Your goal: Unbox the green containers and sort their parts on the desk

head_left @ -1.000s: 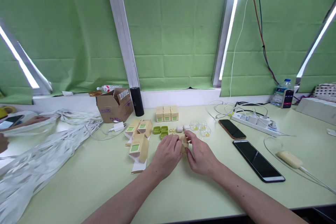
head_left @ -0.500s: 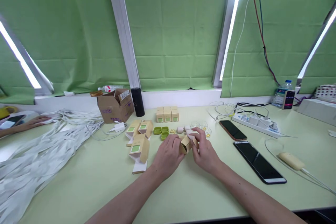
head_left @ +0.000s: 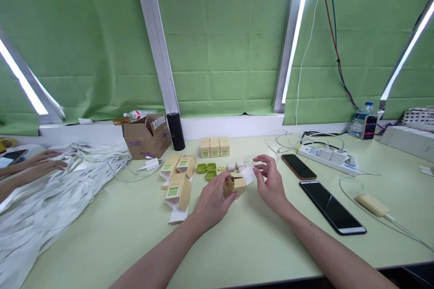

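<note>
At the far left edge another person's hands (head_left: pixel 32 165) rest on a heap of white strips (head_left: pixel 44 198) that spreads over the pale green tabletop (head_left: pixel 237 248). Just right of the heap stands an open brown carton (head_left: pixel 146 137), with a black cylinder (head_left: pixel 176 131) upright beside it and a white charger (head_left: pixel 152 163) lying in front. Next come several kraft boxes with green labels (head_left: pixel 179 180), some lying open on the tabletop, and behind them three closed small boxes (head_left: pixel 214 146) stand in a row near the back wall. Small green trays (head_left: pixel 206 170) sit between the open boxes and the hands. The left hand (head_left: pixel 213 198) is closed around a small kraft box (head_left: pixel 234 185), gripping its left end while the box rests low over the tabletop. The right hand (head_left: pixel 271 183), just to the right of that box, pinches a small white card (head_left: pixel 248 174) between thumb and fingertips, the card tilted and nearly touching the box's top edge. Behind the hands lie a few small white pieces (head_left: pixel 235 165). Farther right two dark phones (head_left: pixel 330 205) lie flat, one behind the other, with a white power strip (head_left: pixel 330 158) and tangled cables beyond them. A beige mouse-like object (head_left: pixel 372 204) on a cable lies near the right side, and a water bottle (head_left: pixel 360 119) stands at the back wall.
</note>
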A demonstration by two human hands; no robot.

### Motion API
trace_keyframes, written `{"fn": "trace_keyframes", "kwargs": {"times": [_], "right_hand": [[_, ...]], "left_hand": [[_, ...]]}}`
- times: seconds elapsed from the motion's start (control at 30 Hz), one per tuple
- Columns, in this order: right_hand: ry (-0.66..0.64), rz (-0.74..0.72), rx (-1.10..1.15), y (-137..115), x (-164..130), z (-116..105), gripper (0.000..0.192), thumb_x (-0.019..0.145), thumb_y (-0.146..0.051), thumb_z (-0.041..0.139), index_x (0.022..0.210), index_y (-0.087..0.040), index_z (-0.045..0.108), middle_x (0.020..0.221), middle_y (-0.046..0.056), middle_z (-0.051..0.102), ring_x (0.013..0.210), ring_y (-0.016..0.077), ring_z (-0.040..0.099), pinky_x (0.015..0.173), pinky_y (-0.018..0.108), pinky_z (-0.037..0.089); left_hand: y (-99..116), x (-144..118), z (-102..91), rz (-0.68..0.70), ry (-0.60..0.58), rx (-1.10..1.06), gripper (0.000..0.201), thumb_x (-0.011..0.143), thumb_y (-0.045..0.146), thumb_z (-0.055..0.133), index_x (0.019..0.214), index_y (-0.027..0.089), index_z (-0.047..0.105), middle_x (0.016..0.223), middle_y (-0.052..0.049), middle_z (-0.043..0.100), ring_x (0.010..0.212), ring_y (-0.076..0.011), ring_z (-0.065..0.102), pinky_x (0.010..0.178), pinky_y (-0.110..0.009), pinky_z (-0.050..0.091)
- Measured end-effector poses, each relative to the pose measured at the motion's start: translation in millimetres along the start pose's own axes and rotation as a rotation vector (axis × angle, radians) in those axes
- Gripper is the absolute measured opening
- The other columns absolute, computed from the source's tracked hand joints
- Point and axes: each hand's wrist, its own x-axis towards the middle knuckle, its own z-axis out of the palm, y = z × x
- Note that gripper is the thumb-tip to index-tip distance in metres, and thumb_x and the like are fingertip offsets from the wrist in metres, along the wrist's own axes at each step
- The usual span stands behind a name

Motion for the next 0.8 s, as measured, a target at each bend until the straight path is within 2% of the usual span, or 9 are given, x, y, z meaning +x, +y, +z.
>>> {"fn": "trace_keyframes", "kwargs": {"times": [0.1,0.23,0.4,0.47,0.6,0.8], "right_hand": [[0.031,-0.123,-0.104,6.9,3.7,-1.8,0.021,0.102,-0.027,0.048,0.122,-0.025,0.053,0.122,0.012,0.061,0.105,0.0253,0.066,0.087,0.044,0.060],[0.003,-0.309,-0.210,11.9,5.2,-4.4,0.026,0.100,-0.014,0.044,0.119,-0.025,0.059,0.117,0.012,0.064,0.110,0.0274,0.064,0.092,0.047,0.057],[-0.165,-0.531,-0.227,6.0,0.6,-4.2,0.040,0.095,-0.001,0.041,0.121,-0.026,0.058,0.100,0.006,0.072,0.087,0.0221,0.066,0.088,0.045,0.052],[-0.214,-0.545,-0.240,2.3,-1.4,-3.7,0.039,0.095,-0.001,0.044,0.120,-0.026,0.058,0.096,0.005,0.073,0.082,0.0213,0.066,0.089,0.045,0.049],[-0.235,-0.542,-0.264,-1.7,-2.9,-3.8,0.036,0.092,-0.002,0.051,0.119,-0.025,0.058,0.098,0.005,0.076,0.086,0.0220,0.070,0.095,0.046,0.045],[-0.246,-0.534,-0.284,-5.2,-3.1,-4.1,0.040,0.089,-0.003,0.055,0.121,-0.025,0.058,0.097,0.004,0.076,0.089,0.0237,0.070,0.097,0.046,0.044]], "left_hand": [[-0.9,0.8,0.5,-0.004,-0.028,0.019,0.040,0.090,0.027,0.070,0.128,0.023,0.056,0.120,-0.010,0.071,0.110,-0.0285,0.068,0.091,-0.044,0.056],[-5.5,0.3,4.2,-0.018,-0.032,0.024,0.053,0.091,0.030,0.070,0.140,0.022,0.051,0.130,-0.013,0.069,0.119,-0.0316,0.066,0.099,-0.050,0.055],[-10.1,-0.7,7.1,0.010,-0.030,0.000,0.063,0.092,0.030,0.070,0.150,0.021,0.047,0.133,-0.015,0.067,0.123,-0.0332,0.064,0.103,-0.053,0.054],[-11.7,-0.9,8.1,0.004,-0.037,-0.035,0.067,0.091,0.029,0.070,0.153,0.021,0.044,0.133,-0.014,0.067,0.123,-0.0325,0.064,0.103,-0.053,0.055],[-14.2,-0.9,10.0,-0.016,-0.058,-0.111,0.073,0.092,0.030,0.069,0.158,0.023,0.039,0.132,-0.013,0.066,0.122,-0.0311,0.063,0.102,-0.051,0.056],[-13.7,-0.2,11.0,-0.086,-0.064,-0.187,0.074,0.089,0.030,0.072,0.157,0.024,0.043,0.140,-0.014,0.062,0.129,-0.0322,0.059,0.105,-0.052,0.054]]}}
